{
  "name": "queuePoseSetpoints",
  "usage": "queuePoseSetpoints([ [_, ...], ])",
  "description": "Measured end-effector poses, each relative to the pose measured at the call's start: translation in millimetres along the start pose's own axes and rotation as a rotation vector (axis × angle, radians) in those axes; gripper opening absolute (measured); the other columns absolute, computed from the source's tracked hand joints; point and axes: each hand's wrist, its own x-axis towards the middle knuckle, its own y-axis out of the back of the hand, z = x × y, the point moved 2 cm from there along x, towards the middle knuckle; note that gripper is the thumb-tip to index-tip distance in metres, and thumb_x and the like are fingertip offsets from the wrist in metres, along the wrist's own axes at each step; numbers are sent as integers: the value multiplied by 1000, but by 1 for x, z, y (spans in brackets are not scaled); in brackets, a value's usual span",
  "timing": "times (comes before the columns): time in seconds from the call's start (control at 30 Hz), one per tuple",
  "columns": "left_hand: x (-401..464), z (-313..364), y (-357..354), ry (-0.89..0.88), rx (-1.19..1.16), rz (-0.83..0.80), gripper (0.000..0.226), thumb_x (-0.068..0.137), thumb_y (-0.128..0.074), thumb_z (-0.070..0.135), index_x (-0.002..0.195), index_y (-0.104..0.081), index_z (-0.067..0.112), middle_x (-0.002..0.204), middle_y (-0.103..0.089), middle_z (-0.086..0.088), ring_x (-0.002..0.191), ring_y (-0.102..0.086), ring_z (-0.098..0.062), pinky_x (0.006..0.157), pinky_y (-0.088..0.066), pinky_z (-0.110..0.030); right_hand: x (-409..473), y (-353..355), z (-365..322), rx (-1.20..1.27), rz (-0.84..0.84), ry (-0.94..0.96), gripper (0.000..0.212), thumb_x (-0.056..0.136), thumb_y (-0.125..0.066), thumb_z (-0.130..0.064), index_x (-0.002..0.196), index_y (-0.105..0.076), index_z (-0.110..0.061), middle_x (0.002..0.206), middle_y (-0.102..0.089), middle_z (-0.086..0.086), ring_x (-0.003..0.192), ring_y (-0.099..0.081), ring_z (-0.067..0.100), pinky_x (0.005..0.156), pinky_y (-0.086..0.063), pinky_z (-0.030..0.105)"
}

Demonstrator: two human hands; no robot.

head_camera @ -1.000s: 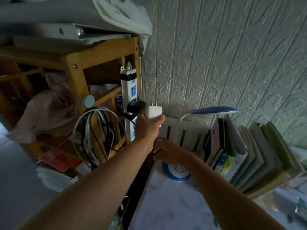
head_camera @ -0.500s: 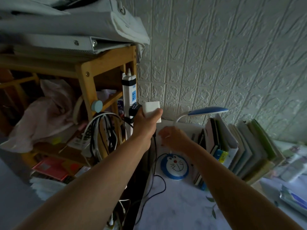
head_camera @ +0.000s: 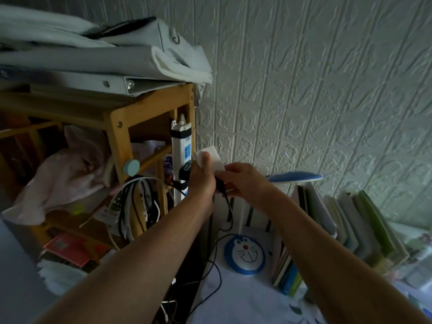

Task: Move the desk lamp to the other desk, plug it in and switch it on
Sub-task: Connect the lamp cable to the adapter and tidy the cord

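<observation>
- Dim, cool light overall; nothing glares.
- Brightest patch is the textured wall [head_camera: 315, 90] above and beside the right hand [head_camera: 243, 181].
- Deep shadow fills the wooden shelf [head_camera: 149, 113] beyond the left hand [head_camera: 202, 181].
- Both hands smear slightly with motion blur.
- Straight lines bow and corners darken, softening the books [head_camera: 350, 230] below the right hand.

Dim light. White embossed wall [head_camera: 327, 90]. Wooden shelf unit [head_camera: 149, 108] at left, cluttered; row of books [head_camera: 350, 225] at right.

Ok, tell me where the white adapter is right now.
In the head view, the adapter is left of centre, held in the left hand beside the power strip on the wooden shelf.
</observation>
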Motion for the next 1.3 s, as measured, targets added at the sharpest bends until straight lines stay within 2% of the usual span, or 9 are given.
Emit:
queuePoseSetpoints([
  [0.1,7,-5,-9,74,-68,28,57,95,-30,51,140,-40,18,130,-58,-13,102,-62,-26,79,-56,-40,11,7,-5,-104,45,78,21,88,-59,-27,97,-60,-8,97,-71,20,84,-69,30,80,-56,43],
  [0.17,12,-8,-14,114,-67,54,58,94,-31,54,138,-43,18,130,-59,-11,105,-61,-25,81,-52,-39,21,13,-6,-161,66,112,17,89,-58,-28,88,-59,-11,89,-72,20,72,-67,25,66,-55,39],
  [0.27,22,-12,-16,151,-15,103,48,96,-34,46,132,-48,17,113,-60,-5,97,-59,-19,86,-45,-40,36,20,-6,-219,82,142,24,88,-58,-25,104,-55,-7,90,-70,16,70,-63,21,61,-55,36],
  [0.33,27,-15,-17,178,7,97,37,98,-36,39,119,-54,14,102,-60,-3,90,-58,-17,86,-43,-39,45,23,-9,-301,116,188,28,87,-59,-19,112,-57,-6,101,-68,19,78,-60,24,74,-54,39],
  [0.43,32,-17,-11,193,38,124,25,99,-39,25,82,-53,12,79,-57,-2,71,-55,-14,80,-45,-36,56,22,-16,-510,151,288,23,87,-58,-17,108,-64,-8,104,-69,14,82,-58,21,72,-44,29],
  [0.53,34,-9,-3,183,36,131,30,99,-35,13,71,-46,16,71,-50,-2,63,-49,-12,64,-42,-25,63,14,-23,-599,162,325,24,88,-56,-18,108,-64,-10,106,-68,14,91,-62,26,72,-44,30],
  [0.7,36,6,14,-20,236,234,12,90,-46,2,99,-46,11,85,-60,-12,66,-59,-20,60,-49,-32,71,-1,-33,-644,162,304,28,86,-58,-20,112,-63,-10,111,-67,18,99,-62,32,80,-49,36],
  [0.87,42,16,28,-73,326,291,28,85,-55,2,112,-49,7,126,-56,-23,115,-59,-39,95,-51,-50,72,-3,-35,-659,158,294,27,86,-57,-15,112,-63,-9,110,-66,18,97,-62,31,71,-40,28],
  [1.3,44,15,31,-110,341,306,29,85,-57,4,113,-50,9,132,-53,-16,119,-58,-32,98,-50,-48,69,-5,-33,-669,170,284,30,85,-60,-18,114,-61,-11,111,-66,16,98,-63,28,79,-47,31],
])
